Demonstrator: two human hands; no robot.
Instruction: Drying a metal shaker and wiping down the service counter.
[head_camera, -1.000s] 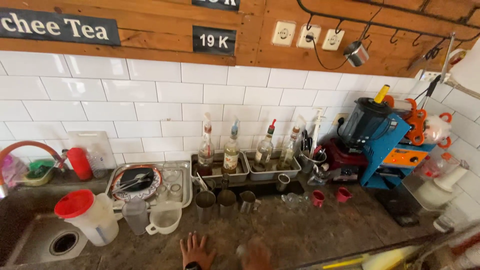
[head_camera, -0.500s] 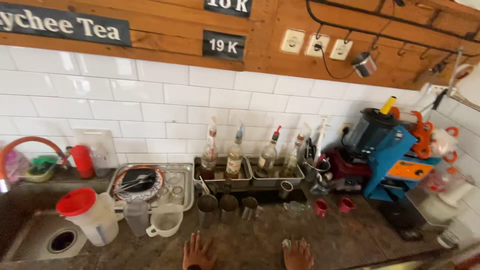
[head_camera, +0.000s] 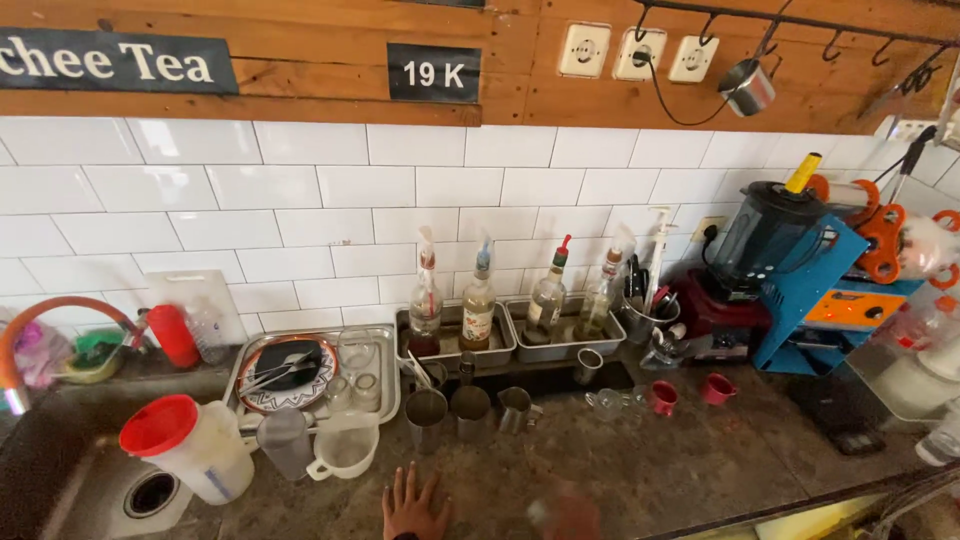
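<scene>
My left hand (head_camera: 415, 506) lies flat on the dark stone counter (head_camera: 650, 470) at the bottom edge, fingers spread, holding nothing. My right hand (head_camera: 567, 515) is a blurred shape just right of it, low over the counter; its fingers cannot be made out. Nearest to the hands, a little further back, stand three metal cups (head_camera: 428, 417) (head_camera: 470, 411) (head_camera: 514, 408). A clear plastic measuring jug (head_camera: 344, 452) stands to the left of my left hand.
A white jug with a red lid (head_camera: 190, 455) stands by the sink (head_camera: 95, 495). A metal tray (head_camera: 385, 345) holds a plate and glasses. Syrup bottles (head_camera: 478, 308) stand in steel pans by the tiled wall. Right: a blender (head_camera: 765, 240), a blue machine (head_camera: 825, 300), two red cups (head_camera: 716, 388).
My right hand came into view beside the left about half a second ago and is now blurred and slightly further left. The left hand stays flat on the counter.
</scene>
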